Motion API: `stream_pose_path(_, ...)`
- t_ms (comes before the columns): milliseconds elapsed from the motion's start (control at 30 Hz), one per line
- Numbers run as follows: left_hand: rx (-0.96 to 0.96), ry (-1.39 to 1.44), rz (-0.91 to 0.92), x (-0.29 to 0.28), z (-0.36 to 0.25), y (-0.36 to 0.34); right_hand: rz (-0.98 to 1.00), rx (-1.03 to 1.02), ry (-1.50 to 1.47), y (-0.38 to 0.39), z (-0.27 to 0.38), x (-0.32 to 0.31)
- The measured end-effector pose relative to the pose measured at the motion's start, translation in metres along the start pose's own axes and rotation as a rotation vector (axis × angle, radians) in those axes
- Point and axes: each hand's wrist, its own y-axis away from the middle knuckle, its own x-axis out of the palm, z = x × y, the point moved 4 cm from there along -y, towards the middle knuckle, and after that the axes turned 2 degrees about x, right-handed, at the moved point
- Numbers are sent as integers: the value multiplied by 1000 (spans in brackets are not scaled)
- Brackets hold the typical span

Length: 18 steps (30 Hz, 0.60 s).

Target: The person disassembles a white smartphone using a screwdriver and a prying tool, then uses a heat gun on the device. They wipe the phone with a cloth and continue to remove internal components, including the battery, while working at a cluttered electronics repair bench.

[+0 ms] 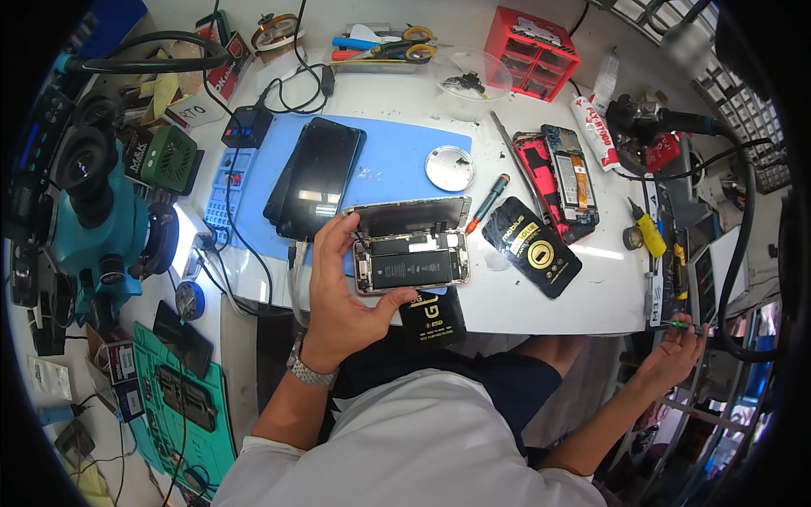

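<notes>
My left hand [332,287] grips an opened smartphone [411,269] by its left side, thumb along the lower edge and fingers at the upper left corner. Its dark screen [410,220] is lifted at the far side, baring the black battery and inner parts. The phone is over the front edge of the bench, above a black card with gold print [432,325]. Far to the right, my right hand [673,359] pinches a slim tool with a green part [677,324] beside the bench's right corner; its full shape is too small to tell.
Dark phones or tablets [325,177] and a round metal lid [450,169] lie on a blue mat [397,139]. Rightward are a screwdriver [490,203], a black phone-shaped panel [534,245], disassembled phones [570,182] and a glue tube [596,135]. A teal microscope [80,220] stands left.
</notes>
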Motion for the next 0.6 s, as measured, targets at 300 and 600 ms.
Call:
stream_pose_path(300, 26, 59, -5, 4, 13, 0, 752, -187, -143, 255, 86, 208)
stream_pose_path(600, -20, 134, -44, 4, 9, 3, 1075, -419, -123, 307, 53, 264)
